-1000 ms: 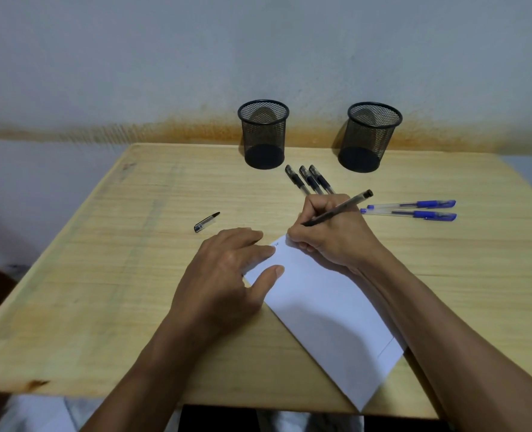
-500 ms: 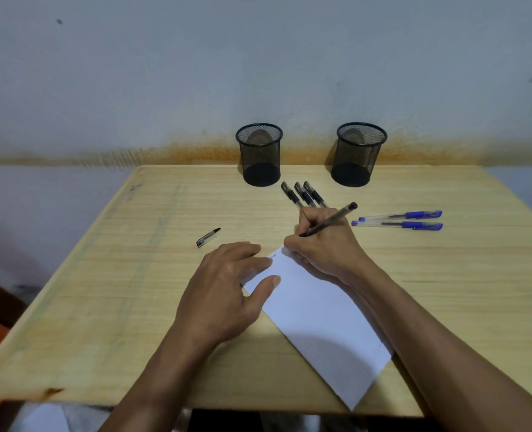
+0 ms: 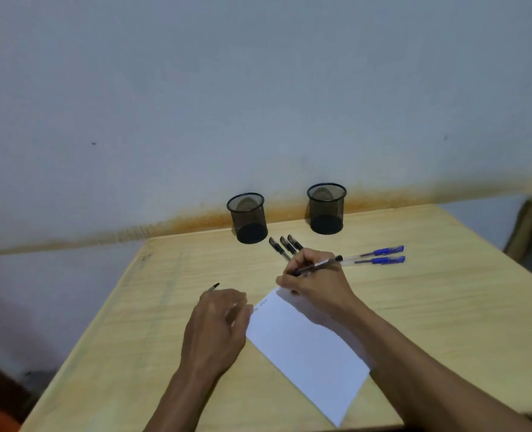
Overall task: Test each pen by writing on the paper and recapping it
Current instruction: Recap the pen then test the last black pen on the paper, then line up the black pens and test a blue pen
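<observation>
Pens are what we see spread over the far half of the wooden table (image 3: 445, 307). One black pen (image 3: 317, 265), slim, with a clear barrel and a dark end pointing right, is pinched in the curled fingers of our right hand (image 3: 316, 282), which sits at the far corner of the sheet of white paper (image 3: 305, 347); we cannot tell whether the tip touches the sheet. The paper lies at an angle, running from the middle of the table to its near edge, and a few small dark marks show near its far-left corner. Our left hand (image 3: 218, 325) sits just left of the paper with its fingers curled under; we cannot tell whether it grips anything. Just beyond that hand a small black pen cap (image 3: 214, 286) lies partly hidden by the knuckles.

Three capped black pens (image 3: 285, 244) lie side by side just beyond the right hand, their caps toward the wall. Two blue pens (image 3: 380, 256), clear-barrelled with blue caps at the right, lie parallel, just right of the held pen.

Two black mesh pen holders stand near the wall: the left holder (image 3: 247, 218) and the right holder (image 3: 326, 208), well apart.
</observation>
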A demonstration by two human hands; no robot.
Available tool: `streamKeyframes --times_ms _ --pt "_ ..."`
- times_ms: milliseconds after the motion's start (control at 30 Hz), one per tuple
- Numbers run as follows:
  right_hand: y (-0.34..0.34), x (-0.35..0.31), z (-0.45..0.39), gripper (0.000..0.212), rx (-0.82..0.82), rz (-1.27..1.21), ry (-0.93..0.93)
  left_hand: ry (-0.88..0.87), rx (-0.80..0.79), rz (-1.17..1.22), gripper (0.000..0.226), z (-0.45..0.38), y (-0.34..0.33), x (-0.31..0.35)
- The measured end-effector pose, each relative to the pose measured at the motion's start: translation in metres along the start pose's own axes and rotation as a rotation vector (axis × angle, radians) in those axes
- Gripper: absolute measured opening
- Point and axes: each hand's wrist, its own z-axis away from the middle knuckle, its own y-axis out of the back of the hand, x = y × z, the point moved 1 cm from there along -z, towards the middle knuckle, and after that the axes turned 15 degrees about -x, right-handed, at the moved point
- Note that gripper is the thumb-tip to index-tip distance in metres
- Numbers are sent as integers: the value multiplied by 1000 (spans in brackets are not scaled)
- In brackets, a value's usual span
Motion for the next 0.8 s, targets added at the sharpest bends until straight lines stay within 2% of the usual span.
streamKeyframes --times_ms 100,167,233,333,467,567,633,700,800 --pt "14 -9 20 15 -42 -20 8 195 129 -62 25 -10 9 -11" --pt "26 -13 34 15 -40 -53 -6 327 93 -122 29 -17 15 -20" --pt "39 -16 47 10 2 -107 -11 365 20 -192 24 -24 20 -29" --pt "58 -18 64 18 109 -195 -10 328 -33 -225 15 -31 28 -31" --pt "76 -18 81 15 198 -257 11 255 -26 -317 19 -37 30 -17" --pt "85 -23 92 15 241 -336 61 167 21 -101 15 -40 24 22" --pt "90 -29 100 13 291 -367 91 47 37 57 14 -44 20 57" --pt "95 -35 107 11 347 -369 124 -83 6 165 12 -45 13 93" --pt "102 -44 119 10 385 -352 164 -185 -72 315 13 -37 0 136"
